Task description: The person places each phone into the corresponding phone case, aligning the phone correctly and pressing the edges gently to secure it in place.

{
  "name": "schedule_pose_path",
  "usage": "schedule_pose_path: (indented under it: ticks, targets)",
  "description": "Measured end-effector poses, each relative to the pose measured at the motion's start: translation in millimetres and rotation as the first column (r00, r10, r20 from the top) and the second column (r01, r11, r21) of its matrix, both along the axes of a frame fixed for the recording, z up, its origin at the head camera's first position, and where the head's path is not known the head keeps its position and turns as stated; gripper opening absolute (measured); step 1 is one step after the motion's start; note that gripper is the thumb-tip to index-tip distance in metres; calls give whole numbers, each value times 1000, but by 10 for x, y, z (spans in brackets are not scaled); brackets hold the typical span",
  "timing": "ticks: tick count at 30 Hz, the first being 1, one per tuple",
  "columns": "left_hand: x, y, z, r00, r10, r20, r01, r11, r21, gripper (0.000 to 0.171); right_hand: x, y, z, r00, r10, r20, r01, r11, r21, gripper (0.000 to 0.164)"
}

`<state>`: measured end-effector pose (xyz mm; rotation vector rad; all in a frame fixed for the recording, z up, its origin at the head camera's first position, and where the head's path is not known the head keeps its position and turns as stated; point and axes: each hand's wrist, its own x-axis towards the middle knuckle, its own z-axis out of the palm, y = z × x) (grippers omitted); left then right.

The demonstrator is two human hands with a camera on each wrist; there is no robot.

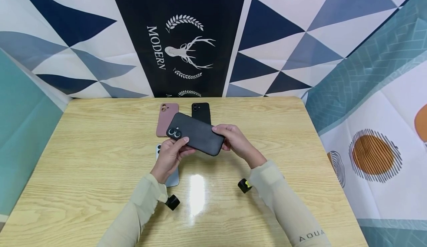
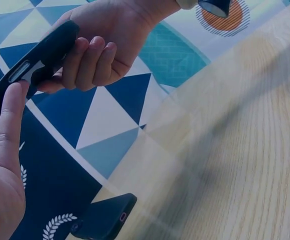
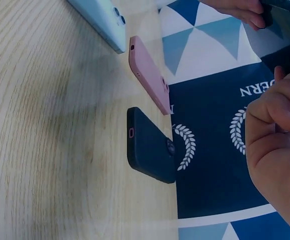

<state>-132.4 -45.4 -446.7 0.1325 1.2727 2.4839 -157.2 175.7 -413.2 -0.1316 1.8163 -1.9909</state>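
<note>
Both hands hold a phone in a black case (image 1: 200,134) above the table, tilted, with its two silver-ringed lenses toward the left. My left hand (image 1: 169,157) grips the camera end, thumb on the back and fingers beneath. At the other end, my right hand (image 1: 235,139) pinches a corner between thumb and curled fingers. In the left wrist view, a pale strip shows along the side of the cased phone (image 2: 27,70), and a left fingertip touches that side. Part of a pale blue phone (image 1: 172,179) lies hidden under the left hand and wrist.
Beyond the hands, a pink phone case (image 1: 166,119) and a black-cased phone (image 1: 201,111) lie on the wooden table (image 1: 100,158), partly overlapped by the held phone in the head view. A patterned cloth (image 1: 277,35) hangs behind the far edge.
</note>
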Motion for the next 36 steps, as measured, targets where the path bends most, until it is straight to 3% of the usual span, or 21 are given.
schedule_pose_path:
  ticks: [8, 15, 23, 29, 33, 36]
  targets:
    - [-36, 1, 15, 1000, 10, 0, -10, 1000, 22, 26, -20, -17, 4, 1000, -15, 4, 15, 1000, -14, 21]
    - [-57, -30, 55, 1000, -7, 19, 7, 1000, -4, 45, -27, -7, -6, 999, -47, 16, 47, 999, -13, 23]
    - [-41, -49, 58, 999, -29, -26, 28, 998, -52, 40, -42, -8, -16, 999, -43, 27, 44, 999, -32, 26]
    - [-35, -50, 62, 999, -33, -41, 32, 999, -21, 40, -42, -23, 11, 999, -48, 21, 48, 998, -39, 26]
    - [-33, -36, 49, 997, -68, -37, 70, 997, 30, 33, -36, -37, 9, 997, -74, 16, 75, 996, -45, 25]
    - [-26, 2, 28, 992, -122, -20, 122, 993, -3, 24, -29, -48, -15, 995, -95, 21, 96, 994, -58, 25]
